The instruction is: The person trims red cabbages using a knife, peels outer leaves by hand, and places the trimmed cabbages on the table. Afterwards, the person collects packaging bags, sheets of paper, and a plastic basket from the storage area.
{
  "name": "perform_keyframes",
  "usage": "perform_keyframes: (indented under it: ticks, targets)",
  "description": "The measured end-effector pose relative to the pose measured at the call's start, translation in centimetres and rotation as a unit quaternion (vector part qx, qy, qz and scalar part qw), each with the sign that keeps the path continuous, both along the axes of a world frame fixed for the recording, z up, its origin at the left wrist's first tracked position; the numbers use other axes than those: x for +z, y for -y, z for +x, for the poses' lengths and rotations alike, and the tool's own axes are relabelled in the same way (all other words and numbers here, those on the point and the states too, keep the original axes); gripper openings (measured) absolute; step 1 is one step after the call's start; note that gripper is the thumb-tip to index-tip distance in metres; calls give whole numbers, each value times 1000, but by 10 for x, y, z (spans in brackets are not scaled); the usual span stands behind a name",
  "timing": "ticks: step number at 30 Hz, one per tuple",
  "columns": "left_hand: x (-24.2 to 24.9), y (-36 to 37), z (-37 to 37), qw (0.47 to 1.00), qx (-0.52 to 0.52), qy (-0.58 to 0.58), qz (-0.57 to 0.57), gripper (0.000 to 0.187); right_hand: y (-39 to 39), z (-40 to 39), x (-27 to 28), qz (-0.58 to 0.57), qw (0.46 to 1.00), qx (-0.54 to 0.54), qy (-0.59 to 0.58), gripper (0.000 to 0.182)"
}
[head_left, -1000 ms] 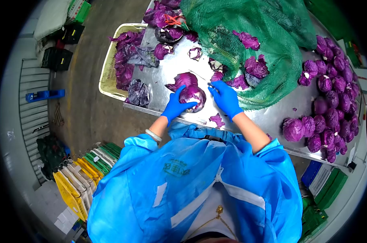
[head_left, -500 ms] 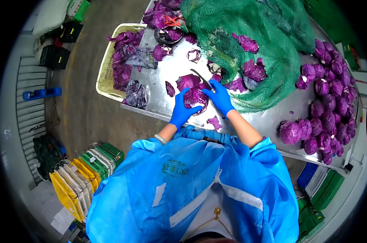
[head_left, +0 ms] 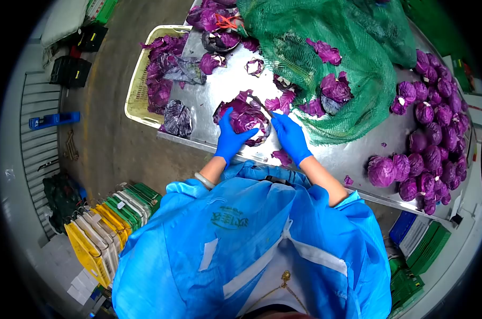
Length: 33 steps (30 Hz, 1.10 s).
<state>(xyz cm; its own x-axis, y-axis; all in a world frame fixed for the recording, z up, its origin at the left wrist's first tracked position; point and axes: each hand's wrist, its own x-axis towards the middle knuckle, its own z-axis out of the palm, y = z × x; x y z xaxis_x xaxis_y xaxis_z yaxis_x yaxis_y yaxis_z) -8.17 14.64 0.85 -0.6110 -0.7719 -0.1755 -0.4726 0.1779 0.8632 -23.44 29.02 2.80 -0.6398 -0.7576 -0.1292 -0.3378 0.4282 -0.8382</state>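
Cabbage (head_left: 246, 118), one: by tabletop's (head_left: 347, 157) near edge; roundish, no clear long axis. Left hand (head_left: 232, 139), nearer: thumb and fingers clasping its left side. Right hand (head_left: 290, 136): just right of cabbage; fingertips' state unclear, cannot tell.

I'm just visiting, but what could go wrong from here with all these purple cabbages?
The cabbage under the left hand is round and has loose leaves, so it might slip or turn in the glove.

The pile of cabbages reaches close to the near edge of the table, so a bump could send one rolling off.

The basket is heaped with leaves, so some might spill onto the floor.
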Motion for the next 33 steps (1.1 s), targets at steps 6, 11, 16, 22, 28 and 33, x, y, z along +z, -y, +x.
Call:
perform_keyframes:
  ticks: [6,11,16,22,28,33]
  targets:
    - [-2,-1,-24,993,-52,63,86,89,20,3,-16,85,996,-37,6,38]
    - [-9,-7,-8,993,-65,-17,101,91,20,-33,-58,6,999,-42,-12,41]
    - [-15,-1,8,975,-42,-50,212,81,33,-40,-68,92,991,-91,-19,38]
    - [6,6,8,965,-36,140,216,93,26,-40,-19,-21,993,-75,-93,37]
    - [53,19,-23,897,-389,94,-187,100,-18,-13,11,10,997,-28,70,25]
    - [34,15,-39,959,-225,127,-112,114,-33,2,13,-53,997,-59,-6,29]
